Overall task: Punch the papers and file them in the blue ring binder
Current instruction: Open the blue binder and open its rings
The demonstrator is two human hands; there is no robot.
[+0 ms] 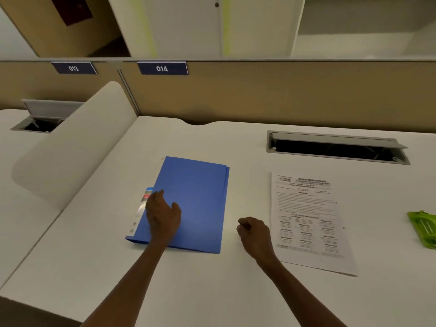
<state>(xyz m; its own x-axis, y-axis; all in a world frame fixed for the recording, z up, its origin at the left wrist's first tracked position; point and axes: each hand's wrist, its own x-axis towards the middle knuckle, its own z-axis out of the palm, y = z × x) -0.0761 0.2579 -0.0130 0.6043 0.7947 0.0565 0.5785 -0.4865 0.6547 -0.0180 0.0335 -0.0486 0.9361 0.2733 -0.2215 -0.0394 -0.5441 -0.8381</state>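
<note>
Left hand (pixel 162 214) on blue binder (pixel 193 204), white desk (pixel 212 291), beige partition (pixel 283 90).

The binder (pixel 195 204) lies on the desk (pixel 212 291), papers (pixel 309 223) to its right.

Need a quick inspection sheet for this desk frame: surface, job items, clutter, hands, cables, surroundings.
Surface: white desk top, mostly bare.
Job's things: closed blue ring binder lying flat, centre-left; printed white paper stack flat to its right, apart from it; bright green plastic object, cut off at the right edge, possibly the punch.
Clutter: nothing seen.
Hands: left hand resting on the binder's cover near the spine edge; right hand loosely curled, holding nothing, between binder and papers.
Cables: open grey cable hatch at the back; contents too dark to tell.
Surroundings: tan partition with labels 013 and 014; white divider panel at left.
</note>
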